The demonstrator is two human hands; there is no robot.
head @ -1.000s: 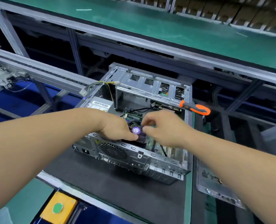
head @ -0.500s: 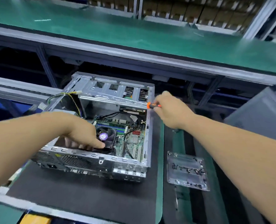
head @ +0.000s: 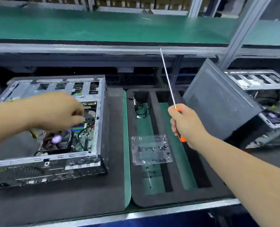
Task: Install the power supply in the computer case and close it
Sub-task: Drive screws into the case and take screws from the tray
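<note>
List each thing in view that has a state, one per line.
computer case: lying on its side, open, no cover on.
screwdriver: lifted, shaft pointing up, handle gripped by right hand.
left hand: over the open case, fingers curled; what it holds is unclear.
clear screw tray: flat on the foam mat, screws inside.

- Even, bright overhead light, soft shadows only
- Motion blur smears the left hand (head: 57, 112) and the shelf rails (head: 103, 48)
- Wide-angle bending curves the frame's edges
- Pale glare on the clear tray (head: 151, 149)
</note>
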